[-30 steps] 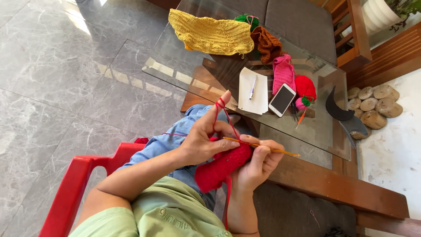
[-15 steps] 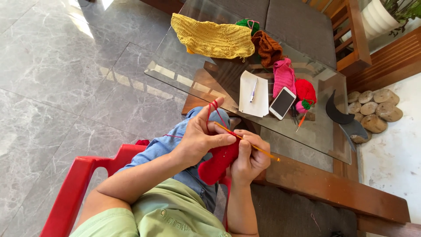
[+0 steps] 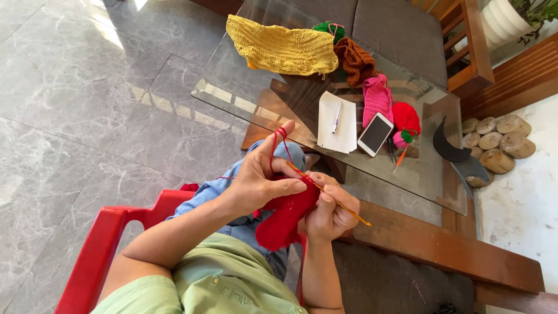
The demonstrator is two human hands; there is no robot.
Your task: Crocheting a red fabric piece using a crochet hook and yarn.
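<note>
My left hand (image 3: 261, 177) pinches the top edge of a red crochet piece (image 3: 285, 218) that hangs over my lap, with red yarn (image 3: 280, 135) looped round its raised forefinger. My right hand (image 3: 328, 209) grips a thin orange crochet hook (image 3: 349, 210), whose tip works into the red piece between both hands. The hook's tail sticks out to the right past my fingers. I sit on a red plastic chair (image 3: 110, 244).
A glass-topped table (image 3: 244, 99) stands ahead with a yellow crochet piece (image 3: 282, 49), brown (image 3: 356, 60), green (image 3: 328, 28) and pink (image 3: 378, 96) yarn work, a red ball (image 3: 406, 116), a notepad with pen (image 3: 337, 122) and a phone (image 3: 375, 134). Wooden bench (image 3: 442, 250) at right.
Both hands have stayed together on the red piece; the hook has slid further into the work and my left forefinger with the yarn has lifted a little.
</note>
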